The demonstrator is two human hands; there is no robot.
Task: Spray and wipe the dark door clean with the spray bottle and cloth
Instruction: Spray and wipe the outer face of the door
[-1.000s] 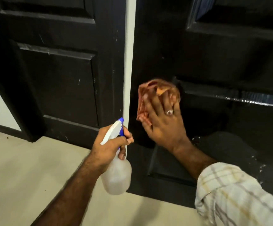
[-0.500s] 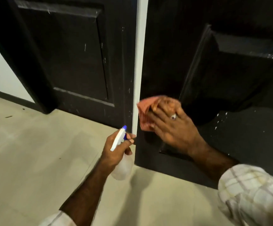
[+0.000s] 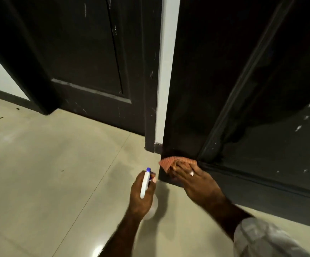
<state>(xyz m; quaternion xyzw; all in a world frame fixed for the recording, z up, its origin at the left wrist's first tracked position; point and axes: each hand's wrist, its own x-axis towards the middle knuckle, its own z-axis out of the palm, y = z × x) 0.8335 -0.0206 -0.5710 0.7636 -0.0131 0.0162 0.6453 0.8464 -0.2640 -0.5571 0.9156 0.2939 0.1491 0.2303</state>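
The dark door [image 3: 258, 101] fills the right side, its bottom corner near the floor. My right hand [image 3: 196, 180] presses an orange-red cloth [image 3: 167, 162] against the door's lower left corner, fingers spread over the cloth. My left hand [image 3: 141, 195] grips a spray bottle [image 3: 145, 184] with a white trigger head and blue nozzle, held just left of the door's edge above the floor. The bottle's translucent body shows faintly below the hand. White specks dot the door's lower panel at the right.
A second dark door panel [image 3: 87, 58] and its frame stand at the left, with a white strip [image 3: 166, 71] between the two. Beige floor tiles [image 3: 48, 173] spread below, with a few small dark bits at the far left.
The cloth and my right hand have slid down the door from mid-height to its bottom corner. My left hand with the bottle has dropped too, and the view has tilted down.
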